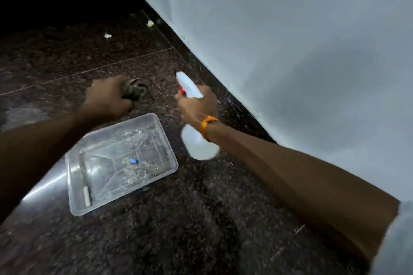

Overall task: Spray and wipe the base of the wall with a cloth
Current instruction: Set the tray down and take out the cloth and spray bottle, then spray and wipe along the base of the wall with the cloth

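Observation:
My right hand [196, 106] grips a white spray bottle [199, 144] with a red trigger, its nozzle pointing forward along the dark skirting at the base of the wall [201, 73]. Fine droplets show in the air near the skirting. An orange band sits on that wrist. My left hand [109, 100] is closed around a bunched, dark patterned cloth [135, 90], held just above the floor to the left of the bottle. The pale wall [290, 51] runs diagonally on the right.
A clear plastic tray [73, 185] lies on the dark speckled stone floor below my hands, with a small blue item and a white stick inside. White scraps of litter [150, 23] lie farther along the floor by the wall.

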Action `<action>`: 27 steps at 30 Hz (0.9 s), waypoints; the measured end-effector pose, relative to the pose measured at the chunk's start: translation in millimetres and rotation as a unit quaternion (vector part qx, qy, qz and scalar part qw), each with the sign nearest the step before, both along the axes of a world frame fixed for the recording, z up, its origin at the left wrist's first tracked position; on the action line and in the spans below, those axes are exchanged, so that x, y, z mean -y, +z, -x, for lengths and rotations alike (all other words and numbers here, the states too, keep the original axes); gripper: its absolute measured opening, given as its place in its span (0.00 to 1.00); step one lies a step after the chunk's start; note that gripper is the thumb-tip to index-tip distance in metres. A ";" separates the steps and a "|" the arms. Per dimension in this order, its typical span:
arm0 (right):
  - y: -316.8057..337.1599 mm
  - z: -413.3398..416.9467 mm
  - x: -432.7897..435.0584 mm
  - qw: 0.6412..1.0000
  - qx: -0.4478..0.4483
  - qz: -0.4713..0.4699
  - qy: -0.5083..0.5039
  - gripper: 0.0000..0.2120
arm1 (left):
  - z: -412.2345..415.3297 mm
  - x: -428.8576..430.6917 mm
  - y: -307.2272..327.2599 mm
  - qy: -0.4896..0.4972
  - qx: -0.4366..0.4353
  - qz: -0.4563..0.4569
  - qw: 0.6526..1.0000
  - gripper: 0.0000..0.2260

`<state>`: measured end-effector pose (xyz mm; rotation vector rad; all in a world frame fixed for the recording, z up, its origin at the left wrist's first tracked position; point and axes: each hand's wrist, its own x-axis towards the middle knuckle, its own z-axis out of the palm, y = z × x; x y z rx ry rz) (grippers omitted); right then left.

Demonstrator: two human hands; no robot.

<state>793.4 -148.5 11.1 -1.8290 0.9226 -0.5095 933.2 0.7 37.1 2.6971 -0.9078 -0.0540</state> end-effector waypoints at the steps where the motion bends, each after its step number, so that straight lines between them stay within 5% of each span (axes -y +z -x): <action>1: -5.2 15.5 7.4 1.000 -0.022 0.008 -0.011 0.09 | 4.0 11.0 4.5 0.010 -0.017 0.008 1.000 0.16; 8: -41.6 103.9 54.4 0.981 -0.162 0.092 -0.051 0.16 | 26.3 90.9 9.3 0.128 -0.176 0.125 0.968 0.21; 16: -68.6 114.6 81.4 0.972 -0.204 0.044 -0.108 0.14 | 70.9 161.2 -85.9 0.191 -0.427 0.276 0.840 0.07; 27: -65.3 115.9 97.1 0.968 -0.205 0.025 -0.143 0.18 | 119.6 252.6 -132.5 0.163 -0.507 0.338 0.776 0.22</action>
